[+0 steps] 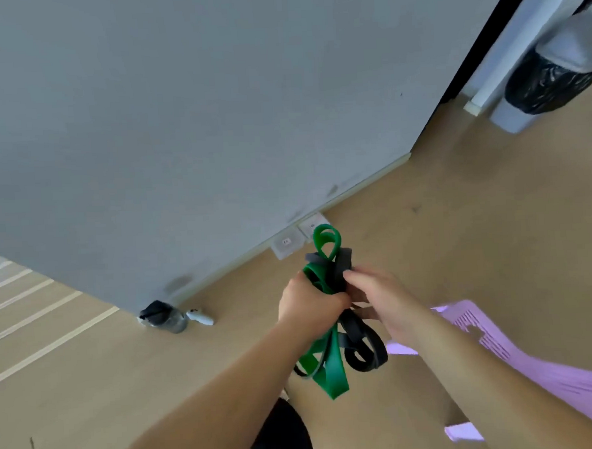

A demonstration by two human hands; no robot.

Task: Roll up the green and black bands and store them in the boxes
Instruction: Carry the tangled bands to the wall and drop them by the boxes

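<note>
**Sorting the bundle before any rolling starts**

Fingers of the left hand are wrapped tight in a fist around the middle of a mixed bundle, clamped on both the green band and the black band at once; the right hand has its fingertips pinched on a black strand just beside that fist. The bundle is held up in the air over the wooden floor, with loops standing above the hands and longer loops hanging below them. No boxes can be made out; a purple slotted plastic piece lies on the floor under the right forearm, and whether it is one of the containers I cannot tell

The step in hand looks like separating the two colours, since they are tangled through each other. To do it well, the left fist should loosen enough for one band to slide while keeping hold of the other. The right fingers would do best to follow a single black strand along its length rather than tug at a loop, because pulling rubbery bands across each other is likely to tighten the knot and make them grab. Once one band hangs free, set the other down, then flatten the free one before rolling from one folded end, keeping its edges lined up so the roll stays compact

Near the wall a dark bottle rests on the floor, well apart from the work
</note>
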